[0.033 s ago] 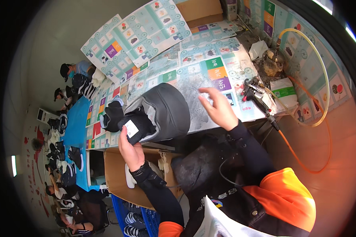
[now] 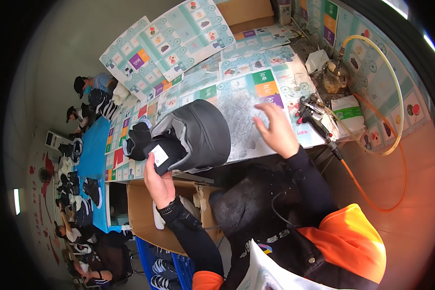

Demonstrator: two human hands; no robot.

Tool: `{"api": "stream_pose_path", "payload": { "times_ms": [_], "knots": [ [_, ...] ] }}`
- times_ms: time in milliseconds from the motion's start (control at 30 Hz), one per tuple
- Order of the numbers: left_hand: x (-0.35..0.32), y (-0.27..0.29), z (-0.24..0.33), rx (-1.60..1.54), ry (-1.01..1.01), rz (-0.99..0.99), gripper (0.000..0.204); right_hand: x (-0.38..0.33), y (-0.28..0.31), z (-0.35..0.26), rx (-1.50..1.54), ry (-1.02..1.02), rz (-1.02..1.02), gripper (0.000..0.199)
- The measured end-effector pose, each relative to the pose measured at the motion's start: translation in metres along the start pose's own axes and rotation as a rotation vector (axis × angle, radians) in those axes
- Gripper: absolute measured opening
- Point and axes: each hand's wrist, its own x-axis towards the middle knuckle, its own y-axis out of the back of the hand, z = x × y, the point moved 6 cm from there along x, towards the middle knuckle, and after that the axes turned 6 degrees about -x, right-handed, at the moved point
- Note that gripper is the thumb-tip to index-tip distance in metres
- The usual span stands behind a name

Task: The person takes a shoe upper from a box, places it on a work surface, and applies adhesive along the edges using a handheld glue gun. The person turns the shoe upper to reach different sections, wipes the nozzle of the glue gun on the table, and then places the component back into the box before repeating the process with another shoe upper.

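My left hand (image 2: pixel 159 186) pinches the black mesh tongue of a dark grey shoe upper (image 2: pixel 203 133), thumb over a white label. The upper's rounded end rests on or just above the front of the table, and its grey lining shows at the opening. To its right, my right hand (image 2: pixel 278 130) hovers over the tabletop with fingers apart and nothing in it. Just left of the held upper lies another dark upper (image 2: pixel 139 140). A spray gun (image 2: pixel 316 118) with an orange hose sits on the table, to the right of my right hand.
Printed sheets cover the worktable (image 2: pixel 239 111); two printed boards (image 2: pixel 186 36) stand at its back. A glass jar (image 2: pixel 334 77) with a yellow tube stands at right. Below are a cardboard box (image 2: pixel 140 212) and a blue crate (image 2: pixel 181 266) of shoes. Other people work at far left.
My right hand has moved a little to the right, away from the upper. The upper has shifted slightly left in my left hand's grip.
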Motion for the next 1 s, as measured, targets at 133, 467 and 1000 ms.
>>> {"api": "stream_pose_path", "payload": {
  "times_ms": [133, 467, 1000],
  "knots": [
    [0.012, -0.005, 0.020, 0.064, 0.040, -0.144, 0.027, -0.018, 0.044, 0.086, -0.686, -0.186, -0.087, 0.047],
    [0.129, -0.021, -0.108, 0.257, 0.231, -0.203, 0.026, -0.014, 0.020, 0.154, -0.962, -0.052, -0.454, 0.029],
    [0.143, -0.049, -0.137, 0.849, -0.266, -0.083, 0.051, -0.055, 0.039, 0.074, 0.541, -0.654, -0.348, 0.040]
  ]
}}
